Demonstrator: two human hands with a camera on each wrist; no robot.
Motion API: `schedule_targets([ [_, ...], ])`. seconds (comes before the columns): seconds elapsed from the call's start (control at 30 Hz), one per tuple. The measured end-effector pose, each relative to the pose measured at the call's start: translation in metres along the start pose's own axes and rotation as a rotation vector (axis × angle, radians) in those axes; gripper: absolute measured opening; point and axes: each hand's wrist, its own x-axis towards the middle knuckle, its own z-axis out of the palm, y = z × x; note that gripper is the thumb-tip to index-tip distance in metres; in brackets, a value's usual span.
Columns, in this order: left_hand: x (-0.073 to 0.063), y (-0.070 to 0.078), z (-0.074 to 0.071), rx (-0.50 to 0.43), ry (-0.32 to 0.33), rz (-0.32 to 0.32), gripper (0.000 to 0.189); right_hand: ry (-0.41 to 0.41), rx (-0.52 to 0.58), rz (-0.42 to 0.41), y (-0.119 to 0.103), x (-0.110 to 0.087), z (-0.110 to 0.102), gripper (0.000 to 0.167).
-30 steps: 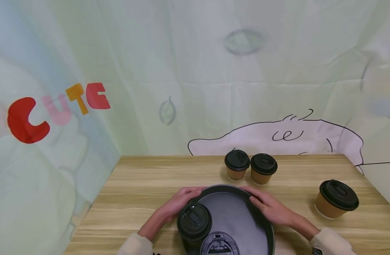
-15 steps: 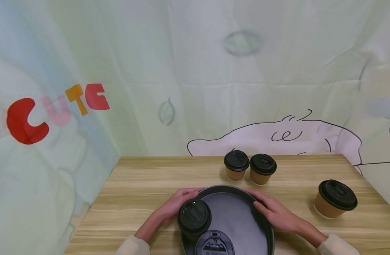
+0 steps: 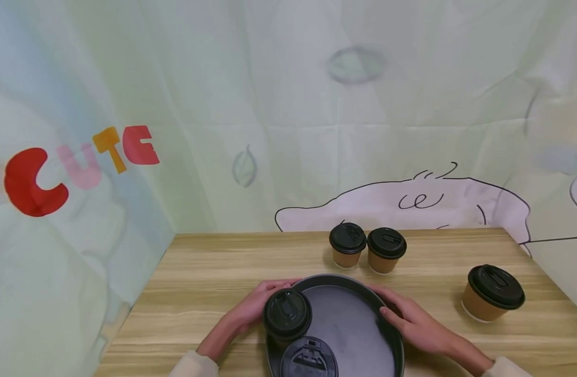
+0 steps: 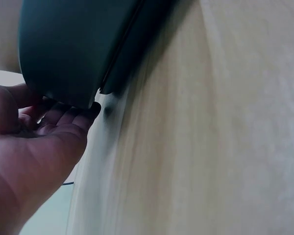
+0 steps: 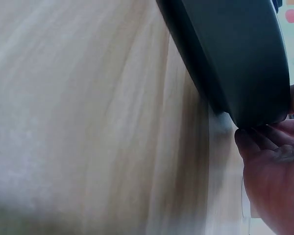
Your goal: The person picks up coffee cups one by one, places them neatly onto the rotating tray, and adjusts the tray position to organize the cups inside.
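Note:
Both hands hold a round dark grey tray [image 3: 352, 327] at the near middle of the table, its front cut off by the head view's lower edge. My left hand [image 3: 257, 305] grips the far left of the rim. At the right side, my right hand [image 3: 418, 324] grips with its thumb over the rim. In the wrist views, fingers curl at the outer wall of the tray [image 4: 63, 49]. A black-lidded cup [image 3: 287, 315] stands inside the tray's left wall. Next to it is a second black lid [image 3: 309, 360], partly out of view; what lies under it is hidden.
Two brown paper cups with black lids, a left one [image 3: 346, 259] and a right one [image 3: 381, 263], stand close together behind the tray. A wider lidded paper cup [image 3: 485, 303] stands at the right of the wooden table [image 3: 213, 262]. A printed curtain [image 3: 199, 131] hangs behind.
The tray has turned slightly clockwise, its cup moving away from me and the second lid shifting left. My right hand has shifted a little right and nearer. Both hands keep their grip.

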Motion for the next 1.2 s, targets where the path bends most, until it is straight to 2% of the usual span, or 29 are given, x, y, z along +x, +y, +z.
schedule_targets([
  [0.53,0.001,-0.001,-0.001,0.012,-0.006,0.018,0.045,0.0,0.101,0.028,0.0,-0.011,0.004,0.047],
  [0.8,0.001,-0.002,-0.003,-0.001,-0.024,0.011,0.045,0.014,0.096,-0.009,0.002,-0.015,0.005,0.043],
  [1.03,0.002,-0.002,-0.002,-0.012,-0.029,0.018,0.046,0.008,0.118,0.013,0.001,-0.017,0.005,0.043],
  [1.2,0.003,-0.003,-0.003,-0.009,-0.033,0.016,0.046,0.043,0.087,0.032,0.002,-0.019,0.005,0.045],
])
